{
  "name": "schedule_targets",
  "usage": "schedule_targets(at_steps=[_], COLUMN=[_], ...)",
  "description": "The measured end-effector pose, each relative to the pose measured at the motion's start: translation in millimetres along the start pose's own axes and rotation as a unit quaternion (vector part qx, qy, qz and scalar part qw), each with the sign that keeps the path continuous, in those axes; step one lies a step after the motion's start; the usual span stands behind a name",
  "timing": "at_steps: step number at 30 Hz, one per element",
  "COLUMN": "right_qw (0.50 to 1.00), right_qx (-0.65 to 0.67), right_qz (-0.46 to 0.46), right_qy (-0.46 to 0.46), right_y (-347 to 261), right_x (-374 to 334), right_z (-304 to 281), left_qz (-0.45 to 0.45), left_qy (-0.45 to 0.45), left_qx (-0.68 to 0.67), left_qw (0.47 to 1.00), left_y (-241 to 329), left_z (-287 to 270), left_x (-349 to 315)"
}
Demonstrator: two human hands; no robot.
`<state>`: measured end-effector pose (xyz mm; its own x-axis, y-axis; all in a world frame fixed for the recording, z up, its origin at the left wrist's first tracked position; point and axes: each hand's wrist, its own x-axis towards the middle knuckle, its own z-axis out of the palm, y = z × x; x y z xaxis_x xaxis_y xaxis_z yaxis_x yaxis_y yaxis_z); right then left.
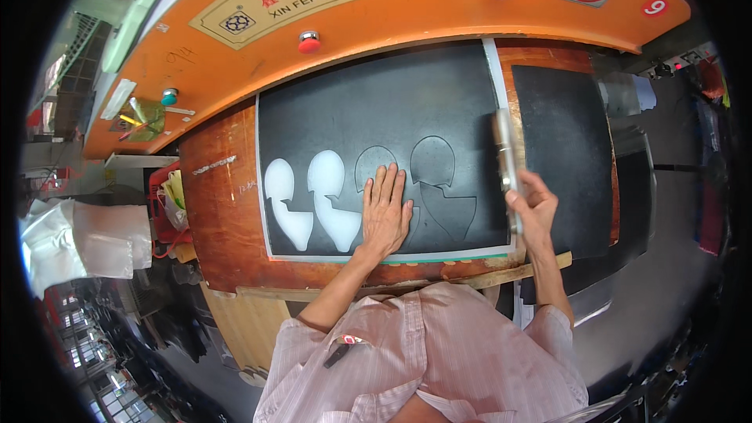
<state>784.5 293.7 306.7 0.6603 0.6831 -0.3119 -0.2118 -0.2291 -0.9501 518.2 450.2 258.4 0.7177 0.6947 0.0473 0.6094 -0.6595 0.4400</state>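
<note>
A black sheet [352,94] lies on a pale board in front of me. At its left are two white openings of curved shape [326,175], where pieces are cut out. Cut outlines [443,164] of the same shape show to the right, the pieces still in the sheet. My left hand [386,211] lies flat on the sheet, fingers together and stretched out, partly covering one outline. At the sheet's right edge, my right hand [535,205] grips a narrow metal cutting die [505,157] between thumb and fingers. The die stands edge-on and is slightly blurred.
An orange machine beam [439,12] with red push buttons [310,42] spans the far side. More black sheet [560,141] lies at the right on the brown bed [223,211]. Clear plastic sheets [117,239] and a red basket [163,211] are at the left.
</note>
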Motion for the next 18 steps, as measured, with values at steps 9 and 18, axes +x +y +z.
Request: schedule_targets(at_steps=[9, 18], right_qw=[0.784, 0.959], right_qx=[-0.536, -0.274], right_qz=[-0.250, -0.033], right_qy=[0.187, 0.069], right_y=[39.4, 32.7], right_x=[6.2, -38.2], right_z=[-99.4, -20.0], left_qz=[-0.035, -0.081], left_qy=[0.157, 0.132], left_qx=[-0.100, 0.038], left_qw=[0.982, 0.987], left_y=[-11.5, -75.3], left_z=[3.8, -51.4], left_x=[-25.5, -118.3])
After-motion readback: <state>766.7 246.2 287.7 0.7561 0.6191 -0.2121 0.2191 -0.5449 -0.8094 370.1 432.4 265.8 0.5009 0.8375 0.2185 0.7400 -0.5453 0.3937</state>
